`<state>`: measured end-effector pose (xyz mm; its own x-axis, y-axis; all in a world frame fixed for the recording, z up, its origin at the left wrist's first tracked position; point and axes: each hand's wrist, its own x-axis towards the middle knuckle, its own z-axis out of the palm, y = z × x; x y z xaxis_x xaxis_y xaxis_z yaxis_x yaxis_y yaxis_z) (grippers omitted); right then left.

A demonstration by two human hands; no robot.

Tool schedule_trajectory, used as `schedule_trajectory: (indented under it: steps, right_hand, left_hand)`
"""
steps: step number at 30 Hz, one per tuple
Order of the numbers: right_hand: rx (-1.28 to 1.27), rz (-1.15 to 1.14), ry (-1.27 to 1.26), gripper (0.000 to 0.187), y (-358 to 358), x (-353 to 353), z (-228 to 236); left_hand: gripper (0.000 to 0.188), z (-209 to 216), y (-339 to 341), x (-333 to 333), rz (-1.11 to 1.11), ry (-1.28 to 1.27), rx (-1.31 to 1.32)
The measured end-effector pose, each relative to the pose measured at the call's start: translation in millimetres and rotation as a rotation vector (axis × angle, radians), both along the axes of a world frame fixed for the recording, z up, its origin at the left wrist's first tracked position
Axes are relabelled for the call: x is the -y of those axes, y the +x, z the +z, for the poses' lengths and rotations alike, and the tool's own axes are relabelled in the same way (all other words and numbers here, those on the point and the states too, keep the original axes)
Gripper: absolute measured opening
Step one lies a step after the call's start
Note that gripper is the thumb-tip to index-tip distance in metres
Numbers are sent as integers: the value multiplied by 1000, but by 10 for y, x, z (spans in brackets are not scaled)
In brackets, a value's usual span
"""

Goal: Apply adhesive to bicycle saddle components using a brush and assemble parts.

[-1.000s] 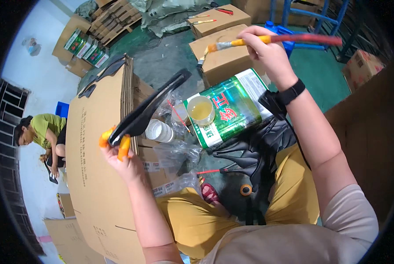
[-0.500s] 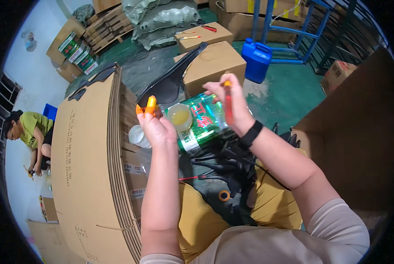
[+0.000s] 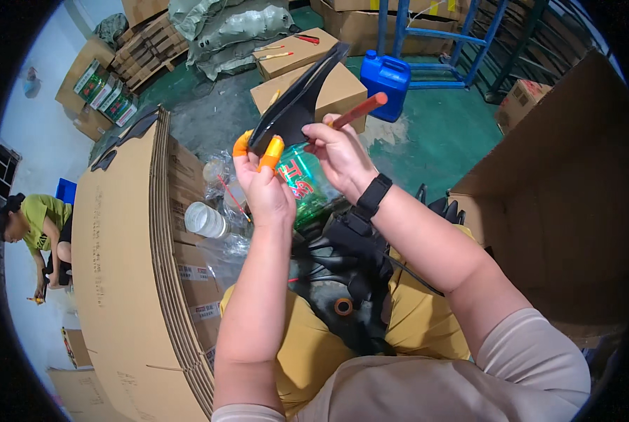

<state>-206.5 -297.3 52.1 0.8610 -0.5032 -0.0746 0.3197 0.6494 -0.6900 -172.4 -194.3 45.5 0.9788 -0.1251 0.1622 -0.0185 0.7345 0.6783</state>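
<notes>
A curved black piece shaped like a bicycle saddle (image 3: 295, 112) is held up in front of me, its narrow end pointing away to the upper right. My left hand (image 3: 264, 184), with orange wraps on two fingertips, grips its wide near end. My right hand (image 3: 339, 155) is closed around a slim red-handled tool (image 3: 362, 110), whose working end I cannot make out. The thumb and fingertips of that hand meet the saddle's right edge. Below both hands is a shiny green tin (image 3: 304, 184), partly hidden by them.
Stacked flat cardboard (image 3: 121, 260) rises at the left, beside a clear plastic jar (image 3: 205, 219). A blue jerrycan (image 3: 385, 81) and cardboard boxes (image 3: 339, 88) stand ahead. An open carton (image 3: 539, 204) is on the right. Black parts (image 3: 328, 257) lie between my legs. Another person (image 3: 44, 228) sits far left.
The saddle has tilted more upright, and my right hand has come left to its edge. The red tool has swung to point up and right. The view has shifted slightly rightward.
</notes>
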Motion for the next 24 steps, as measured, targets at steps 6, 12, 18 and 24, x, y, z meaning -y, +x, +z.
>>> schedule_trajectory:
  steps: [6, 12, 18, 24]
  right_hand:
    - [2, -22, -274, 25, -205, 737, -27]
    - [-236, -55, -723, 28, -394, 1138, -314]
    - [-378, 47, -829, 28, -260, 1064, -748]
    - [-494, 77, -981, 31, -90, 952, -1024]
  left_hand:
    - [53, 66, 89, -255, -216, 545, 583]
    - [42, -58, 90, -494, -160, 1154, 953]
    - [43, -388, 26, -509, -303, 1410, 1023]
    - [43, -650, 94, -502, -361, 1500, 988]
